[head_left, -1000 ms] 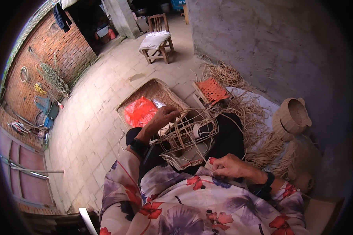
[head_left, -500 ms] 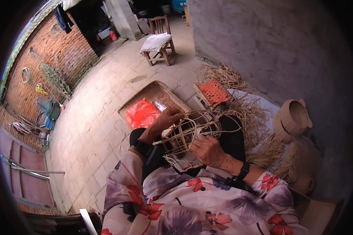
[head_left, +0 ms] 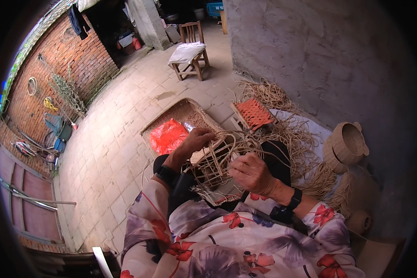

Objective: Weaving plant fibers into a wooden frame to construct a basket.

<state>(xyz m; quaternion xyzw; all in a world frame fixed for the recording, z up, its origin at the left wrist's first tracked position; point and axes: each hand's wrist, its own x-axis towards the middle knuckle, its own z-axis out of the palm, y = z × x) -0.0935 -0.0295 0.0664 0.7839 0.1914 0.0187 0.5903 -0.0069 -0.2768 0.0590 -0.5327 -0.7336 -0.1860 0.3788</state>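
On my lap rests an open lattice basket [head_left: 211, 167] of tan straw cord, part-woven, with loose ends and loops around its rim. My left hand [head_left: 199, 140] is closed on the far left rim of this basket. My right hand [head_left: 252, 173] is pinched shut at the basket's right side, on what looks like a straw cord; its fingers partly hide the strand. Cord loops arch from the basket toward the right, over my dark-clad knee.
Beyond my knees lies a shallow woven tray [head_left: 148, 129] holding a red plastic bag [head_left: 168, 136]. A small stool with an orange woven seat [head_left: 254, 114] stands beside piled straw cord [head_left: 294, 143]. Finished woven baskets [head_left: 347, 141] sit near the grey wall at right. A wooden chair [head_left: 190, 53] stands farther off.
My right hand has drawn a little to the right, away from the basket's lattice. My left hand stays at the rim. The cord loops above the basket have shifted.
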